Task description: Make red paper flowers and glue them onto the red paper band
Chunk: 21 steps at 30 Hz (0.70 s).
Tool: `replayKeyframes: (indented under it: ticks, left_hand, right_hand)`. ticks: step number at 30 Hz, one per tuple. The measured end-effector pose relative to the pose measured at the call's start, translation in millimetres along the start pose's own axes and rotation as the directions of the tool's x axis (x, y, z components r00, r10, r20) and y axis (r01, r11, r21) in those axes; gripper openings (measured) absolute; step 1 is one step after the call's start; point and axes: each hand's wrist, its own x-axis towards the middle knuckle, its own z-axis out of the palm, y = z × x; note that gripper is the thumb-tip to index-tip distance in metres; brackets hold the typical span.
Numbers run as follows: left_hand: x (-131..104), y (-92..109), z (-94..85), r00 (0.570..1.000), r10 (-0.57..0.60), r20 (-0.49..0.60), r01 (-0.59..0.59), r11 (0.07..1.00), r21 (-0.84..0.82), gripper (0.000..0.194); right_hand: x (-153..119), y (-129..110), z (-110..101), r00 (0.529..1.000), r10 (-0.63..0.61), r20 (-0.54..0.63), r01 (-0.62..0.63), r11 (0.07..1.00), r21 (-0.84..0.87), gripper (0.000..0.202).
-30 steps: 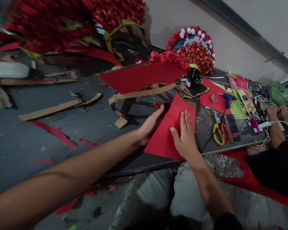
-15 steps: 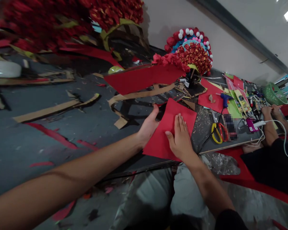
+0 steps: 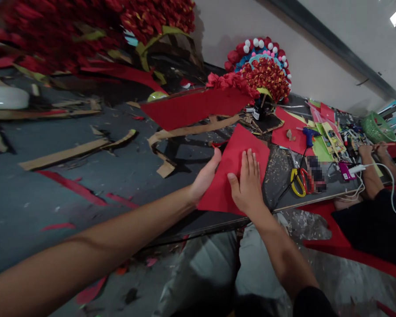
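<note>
Red paper (image 3: 232,158) reaches past our right hand's (image 3: 248,187) nearly closed-up, flat-lying fingers; our left hand's (image 3: 204,179), probably underneath, we can't see.

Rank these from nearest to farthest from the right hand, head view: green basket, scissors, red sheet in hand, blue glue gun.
From the right hand:
1. Red sheet: under the palm.
2. Scissors: right of the hand.
3. Blue glue gun: right, beyond the scissors.
4. Green basket: far right.
</note>
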Motion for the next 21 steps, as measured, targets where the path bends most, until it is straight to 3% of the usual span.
replayKeyframes:
  ticks: [4,10,13,16,21]
  left_hand:
    - [-5,1,3.2,0.996,-0.082,0.043,0.083,0.996,-0.022,0.072]
    - [-12,15,5.2,0.996,-0.079,0.047,0.08,0.997,-0.023,0.082]
    - [-9,17,2.0,0.99,-0.093,0.103,0.094,0.996,-0.003,0.084]
    - [-3,14,-3.8,0.994,-0.072,0.078,0.071,0.997,0.018,0.065]
    - [1,10,-7.8,0.987,-0.087,-0.133,0.104,0.987,0.123,0.034]
  right_hand:
    - [1,3,0,0.997,0.042,-0.062,-0.041,0.999,0.025,0.063]
    - [-1,2,1,0.998,-0.047,0.05,0.048,0.999,-0.025,0.068]
    - [-2,0,0,0.995,-0.065,0.08,0.069,0.996,-0.049,0.07]
    - [-1,-1,-2,0.996,-0.053,0.072,0.057,0.997,-0.054,0.069]
    - [1,7,-7,0.999,0.024,-0.036,-0.023,0.999,0.046,0.064]
